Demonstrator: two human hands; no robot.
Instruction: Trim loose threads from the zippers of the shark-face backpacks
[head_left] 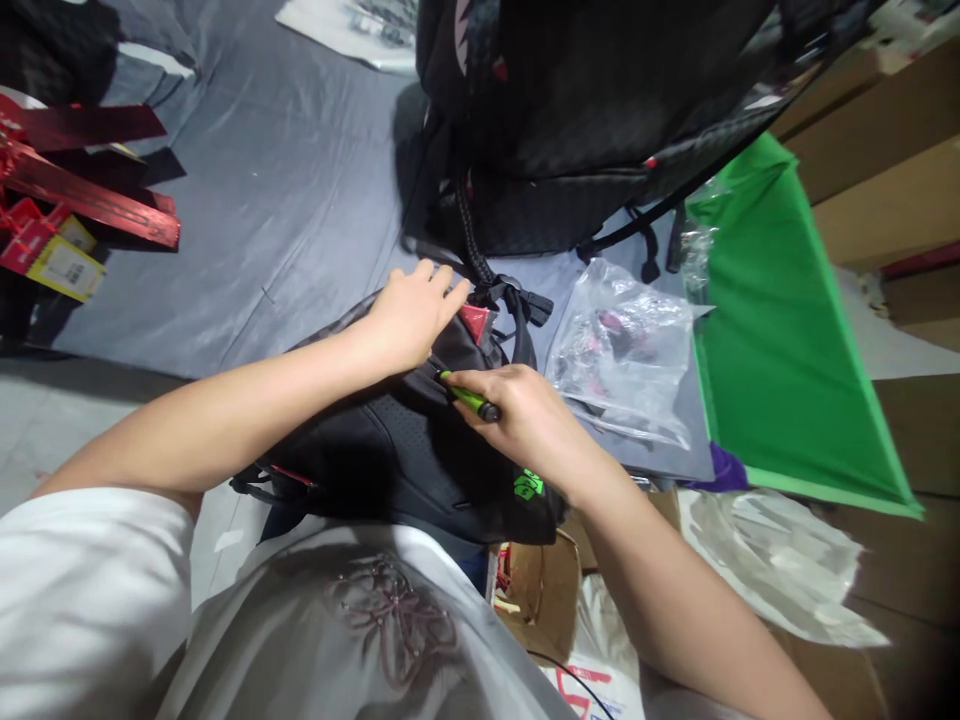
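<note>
Head view — left fingers spread

We can read no word or number for certain — the green logo on the near black backpack, the print on the yellow-and-red hang tag at left, and the red lettering on the near white bag all stay unclear.

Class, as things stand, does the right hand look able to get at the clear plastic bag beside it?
Probably yes: nothing visible blocks the short way from the right hand to the clear plastic bag, though it holds a green pen-like tool.
</note>
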